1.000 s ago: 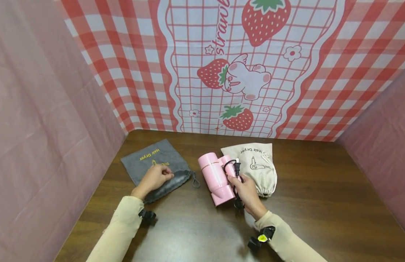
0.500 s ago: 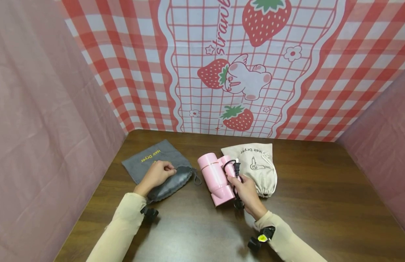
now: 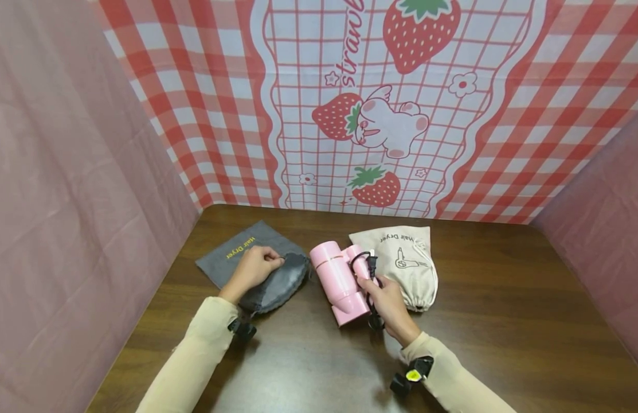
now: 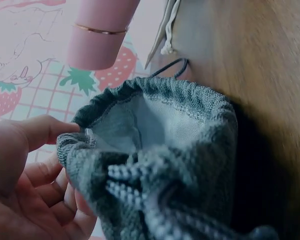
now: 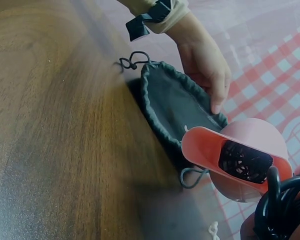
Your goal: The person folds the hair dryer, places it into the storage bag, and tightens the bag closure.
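My left hand (image 3: 254, 267) pinches the upper rim of a dark grey drawstring bag (image 4: 190, 165) printed "Hair Dryer". Its mouth gapes toward the right, showing a pale lining in the left wrist view. In my right hand (image 3: 392, 304) is a pink hair dryer (image 3: 335, 278), gripped by the handle together with its bundled black cord (image 3: 372, 265). The dryer's flat nozzle (image 5: 205, 145) points toward the near side, and its round barrel end lies close to the bag's mouth. Beyond the right hand lies a cream drawstring bag (image 3: 403, 249) with a hair dryer drawing.
The brown wooden table (image 3: 504, 321) spreads out to the right and in front. A red-and-white strawberry cloth (image 3: 319, 172) hangs behind it, and pink curtains (image 3: 66, 201) stand at both sides. Grey cord loops (image 5: 192, 177) hang from the grey bag's ends.
My left hand has moved right and slightly away, drawing the grey bag's mouth wider and closer to the dryer. The right hand and hair dryer have stayed nearly in place.
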Tool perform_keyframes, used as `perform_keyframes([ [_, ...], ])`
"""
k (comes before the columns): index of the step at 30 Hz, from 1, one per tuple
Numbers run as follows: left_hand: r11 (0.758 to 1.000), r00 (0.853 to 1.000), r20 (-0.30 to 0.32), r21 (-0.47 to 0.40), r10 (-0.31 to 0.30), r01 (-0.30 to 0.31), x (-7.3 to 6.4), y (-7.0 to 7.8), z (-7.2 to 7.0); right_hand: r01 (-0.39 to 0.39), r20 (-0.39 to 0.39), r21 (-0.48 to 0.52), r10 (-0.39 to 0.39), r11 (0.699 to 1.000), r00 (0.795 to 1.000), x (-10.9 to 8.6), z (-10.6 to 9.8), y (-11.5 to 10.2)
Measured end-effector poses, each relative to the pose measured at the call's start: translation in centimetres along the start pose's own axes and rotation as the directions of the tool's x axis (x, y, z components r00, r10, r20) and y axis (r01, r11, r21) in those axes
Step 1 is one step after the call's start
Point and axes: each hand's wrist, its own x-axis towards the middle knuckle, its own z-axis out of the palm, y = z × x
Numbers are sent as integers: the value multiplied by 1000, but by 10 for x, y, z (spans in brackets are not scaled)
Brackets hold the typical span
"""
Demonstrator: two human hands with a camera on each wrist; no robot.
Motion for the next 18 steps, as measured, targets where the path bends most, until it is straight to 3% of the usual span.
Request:
perform_keyframes([
  [18, 996, 997, -65, -79, -49, 44, 7, 20, 8, -9, 28, -32, 10, 999, 1000, -4, 0, -2],
])
